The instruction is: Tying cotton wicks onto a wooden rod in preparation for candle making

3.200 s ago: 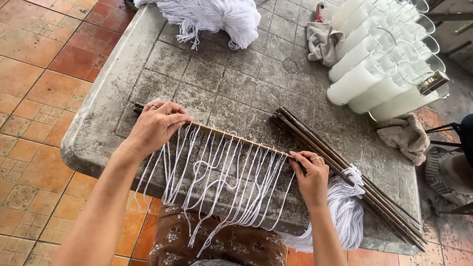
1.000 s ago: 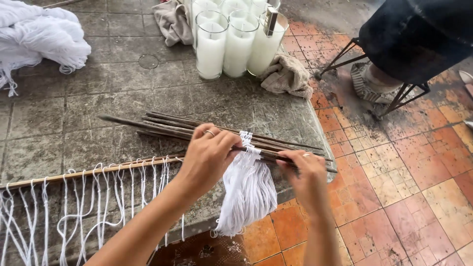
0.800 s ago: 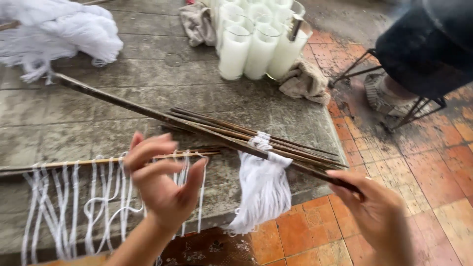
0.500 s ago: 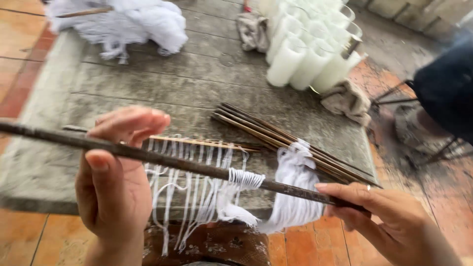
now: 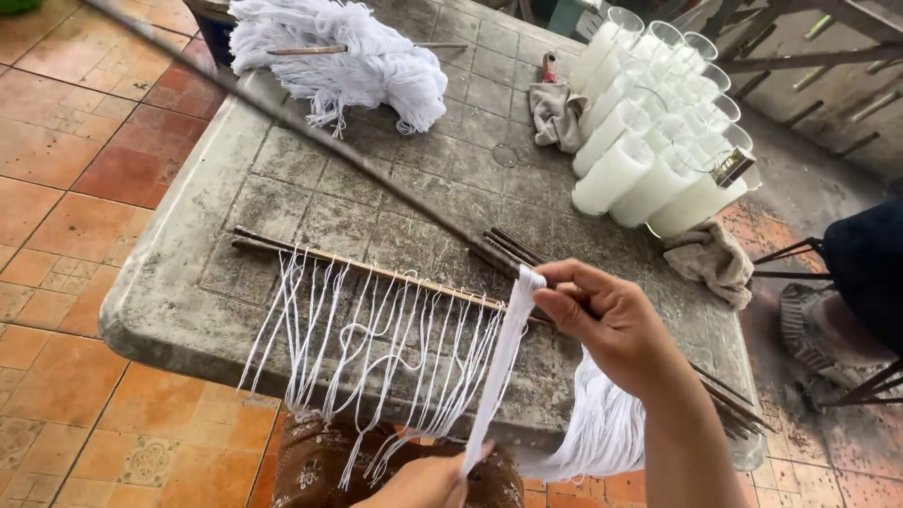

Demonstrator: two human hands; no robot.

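Your right hand is pinched shut on the top of a white cord bundle where it loops over a dark stick; the stick runs up and away toward 10 o'clock, blurred, raised over the table. Your left hand sits at the bottom edge, at 6 o'clock from the right one, fingers closed on the lower end of the same bundle, pulling it taut between both hands. Only part of that hand shows. Just left of the bundle, a pale rod lies on the table with many white cords hanging off the front edge. Under your right wrist, a thick hank of white cord hangs from the spare sticks, which run toward 4 o'clock. At 12 o'clock, a white yarn heap. At 1 o'clock, glass candles lie clustered, with a grey rag to their left and another rag below them.
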